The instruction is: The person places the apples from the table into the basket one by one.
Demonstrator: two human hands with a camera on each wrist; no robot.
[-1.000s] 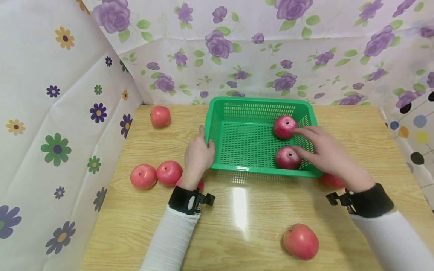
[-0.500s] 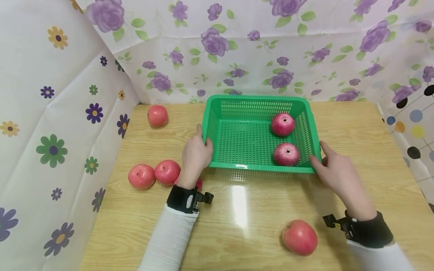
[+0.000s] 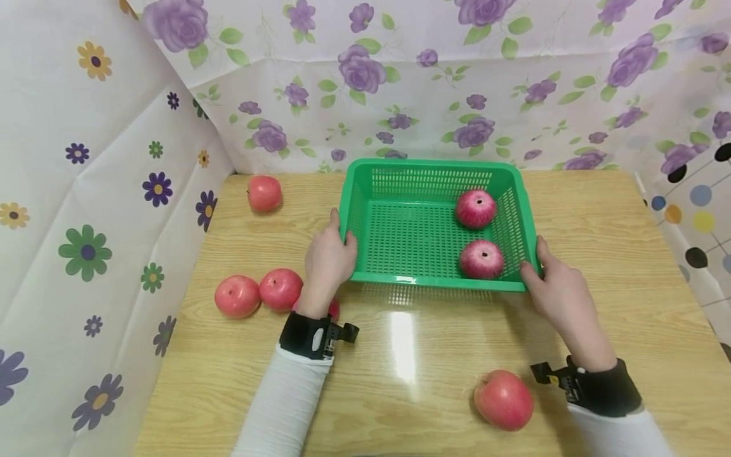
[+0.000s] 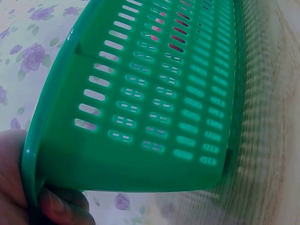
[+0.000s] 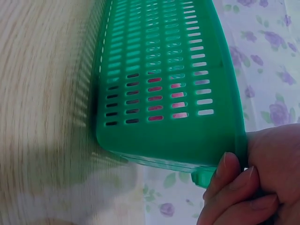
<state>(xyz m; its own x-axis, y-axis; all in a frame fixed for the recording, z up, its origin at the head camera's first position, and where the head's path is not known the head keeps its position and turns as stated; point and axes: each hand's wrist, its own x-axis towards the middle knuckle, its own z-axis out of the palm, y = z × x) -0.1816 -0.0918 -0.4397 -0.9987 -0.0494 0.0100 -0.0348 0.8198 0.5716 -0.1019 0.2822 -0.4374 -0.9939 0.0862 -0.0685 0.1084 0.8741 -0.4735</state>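
Observation:
A green plastic basket (image 3: 411, 279) with slotted walls is at the back of the wooden table. My left hand (image 3: 330, 259) grips its left end, with the thumb on the rim; curled fingers show in the left wrist view. My right hand (image 3: 562, 292) holds the opposite end, its fingers (image 5: 239, 180) bent beneath the rim in the right wrist view. Inside, at the right, lie two streaked pink-and-white round fruits, one behind (image 3: 476, 209) and one in front (image 3: 482, 259), each with a dark spot on top. Whether the basket rests fully on the table I cannot tell.
Two red apples, one (image 3: 237, 296) beside another (image 3: 281, 290), lie left of my left wrist, which partly hides a third (image 3: 334, 309). Another apple (image 3: 264, 193) is at the back left, and one (image 3: 504, 400) near the front right. Flowered sheets (image 3: 411, 76) rise behind and left.
My right hand has moved from over the two fruits to the basket's right end and gripped it. A red apple under that hand no longer shows. My left hand has kept its grip.

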